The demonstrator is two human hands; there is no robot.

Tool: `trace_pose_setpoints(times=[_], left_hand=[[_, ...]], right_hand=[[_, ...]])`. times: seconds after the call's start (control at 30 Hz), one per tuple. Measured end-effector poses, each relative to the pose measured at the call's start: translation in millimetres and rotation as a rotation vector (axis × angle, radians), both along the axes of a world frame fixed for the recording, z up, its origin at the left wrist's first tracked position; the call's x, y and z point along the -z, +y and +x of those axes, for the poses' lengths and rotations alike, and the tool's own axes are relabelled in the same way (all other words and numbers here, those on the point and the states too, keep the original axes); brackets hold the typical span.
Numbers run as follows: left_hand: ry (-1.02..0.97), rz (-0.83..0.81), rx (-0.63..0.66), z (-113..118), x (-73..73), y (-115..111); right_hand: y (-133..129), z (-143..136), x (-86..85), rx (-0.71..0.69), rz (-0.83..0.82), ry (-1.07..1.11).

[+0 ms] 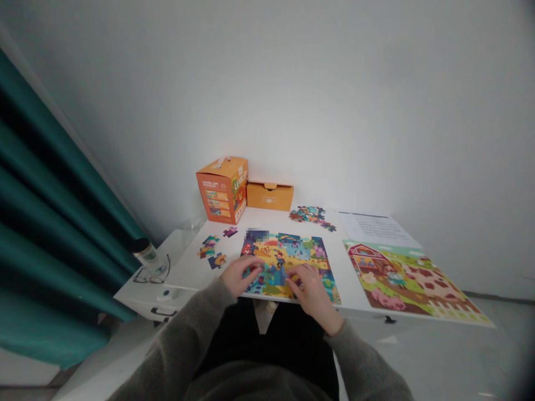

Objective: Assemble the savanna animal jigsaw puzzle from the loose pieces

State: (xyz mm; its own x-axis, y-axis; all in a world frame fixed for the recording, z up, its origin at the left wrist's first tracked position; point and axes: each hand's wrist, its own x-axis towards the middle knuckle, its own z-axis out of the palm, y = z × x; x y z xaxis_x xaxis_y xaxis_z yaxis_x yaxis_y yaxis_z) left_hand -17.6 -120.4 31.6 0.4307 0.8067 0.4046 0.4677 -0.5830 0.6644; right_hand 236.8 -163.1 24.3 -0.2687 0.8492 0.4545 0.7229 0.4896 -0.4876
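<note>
A colourful jigsaw puzzle [307,252] lies flat at the front edge of the white table, its pieces joined into a picture. Over its lower left part is my left hand [243,274], thumb and fingers apart with nothing between them. My right hand [308,285] rests on the lower middle of the puzzle, fingers bent and thumb apart from them; no piece shows in it. Loose pieces [217,260] lie to the left of the puzzle, with a purple piece [230,231] above them. A heap of pieces [308,214] sits behind the puzzle.
An orange puzzle box [223,192] and a lower orange box [270,196] stand by the wall. At right lie a farm picture [401,278] and a printed sheet [376,225]. Glasses [150,277] and a black-lidded jar [149,257] are on a side cabinet at left.
</note>
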Motion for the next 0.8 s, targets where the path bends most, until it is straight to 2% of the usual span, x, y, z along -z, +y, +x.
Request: trace_pose_setpoints(times=[0.13, 0.33, 0.43, 0.8], left_hand=[[0.063, -0.015, 0.037, -10.1, 6.8, -3.7], [0.112, 0.158, 0.114, -17.9, 27.4, -8.7], [0.117, 0.192, 0.147, -18.9, 35.2, -11.1], [0.232, 0.246, 0.119, -16.7, 32.6, -26.7]], right_hand=[[-5.2, -0.6, -1.8, -0.007, -0.036, -0.057], [-9.9, -12.5, 1.4, -0.009, -0.072, -0.102], [-10.5, -18.6, 1.4, 0.008, -0.087, -0.123], [-9.4, -21.3, 2.6, 0.044, -0.140, -0.172]])
